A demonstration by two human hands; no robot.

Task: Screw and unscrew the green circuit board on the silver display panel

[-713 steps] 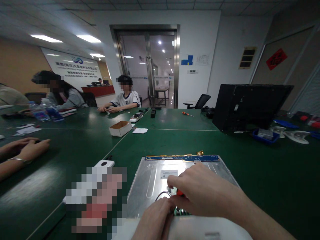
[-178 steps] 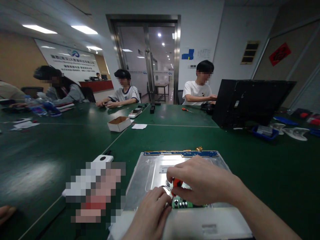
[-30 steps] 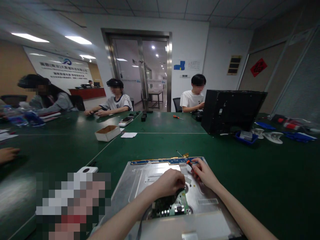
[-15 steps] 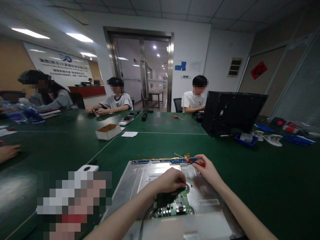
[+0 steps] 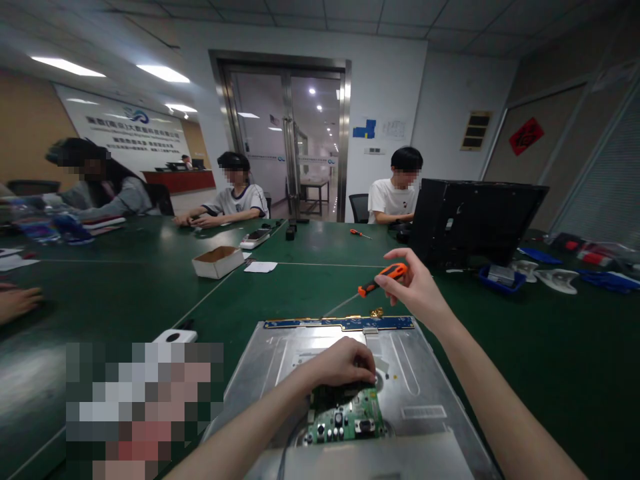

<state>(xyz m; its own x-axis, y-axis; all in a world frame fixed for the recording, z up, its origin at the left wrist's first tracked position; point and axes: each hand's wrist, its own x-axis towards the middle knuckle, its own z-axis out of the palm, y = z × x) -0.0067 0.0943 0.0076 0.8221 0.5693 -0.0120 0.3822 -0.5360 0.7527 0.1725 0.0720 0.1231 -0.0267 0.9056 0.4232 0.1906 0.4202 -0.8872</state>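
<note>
My right hand [image 5: 413, 287] is raised above the far edge of a silvery metal panel [image 5: 425, 373]. Thumb and fingers pinch the orange-and-black handle of a screwdriver [image 5: 384, 279], whose shaft slants down to the left. My left hand [image 5: 345, 363] rests over the top of a green circuit board [image 5: 345, 417], fingertips curled together near its upper right corner. What those fingers hold, if anything, is hidden. A narrow blue circuit strip [image 5: 350, 323] runs along the panel's far edge, with a gold-coloured piece [image 5: 377, 312] just beyond it.
Across the green table [image 5: 210, 300] lie a small open box [image 5: 217, 262], white paper [image 5: 261, 267] and another screwdriver [image 5: 360, 234]. A black monitor housing [image 5: 480, 220] stands at right beside a blue tray [image 5: 503, 279]. Several people sit around the table; one person's hand [image 5: 20, 301] shows at left.
My right hand has lifted the screwdriver from behind the panel's far edge, up and away, bringing its orange handle into view. My left hand stays at the green board.
</note>
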